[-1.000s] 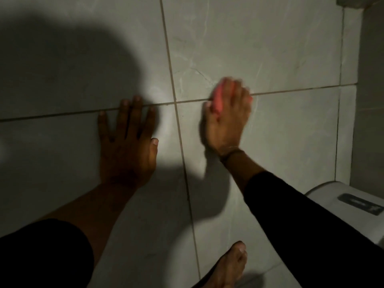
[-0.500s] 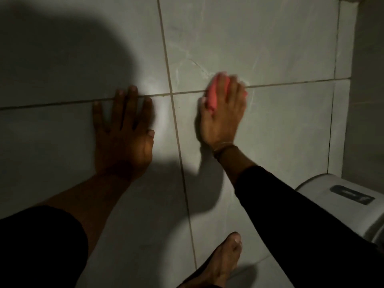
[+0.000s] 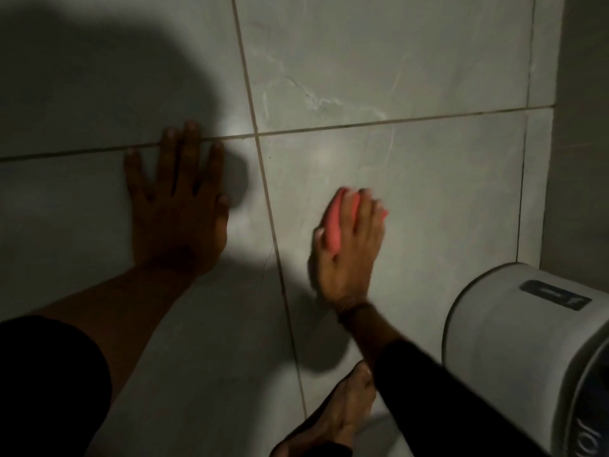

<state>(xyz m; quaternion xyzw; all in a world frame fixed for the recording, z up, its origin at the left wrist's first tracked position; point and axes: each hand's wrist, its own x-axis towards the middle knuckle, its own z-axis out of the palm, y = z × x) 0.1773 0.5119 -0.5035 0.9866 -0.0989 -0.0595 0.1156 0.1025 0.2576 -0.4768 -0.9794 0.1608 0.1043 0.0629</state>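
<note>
My right hand (image 3: pixel 349 258) grips a pink scrubbing pad (image 3: pixel 336 222) and presses it against a pale grey floor tile (image 3: pixel 412 179), a hand's length below the horizontal grout line (image 3: pixel 395 120). The pad shows between my thumb and fingers; most of it is hidden under the hand. My left hand (image 3: pixel 178 206) lies flat on the tiles to the left, fingers spread, fingertips across the same grout line. A dark sleeve covers each forearm.
A white round container (image 3: pixel 514 341) with a dark label stands at the right, close to my right forearm. My bare foot (image 3: pixel 339 413) rests on the floor at the bottom. A wall (image 3: pixel 580 94) rises along the right edge. A large shadow covers the upper left.
My right hand has slid the pink pad down from the horizontal grout line toward me. The left hand stays planted. The view has shifted, showing more of the white container.
</note>
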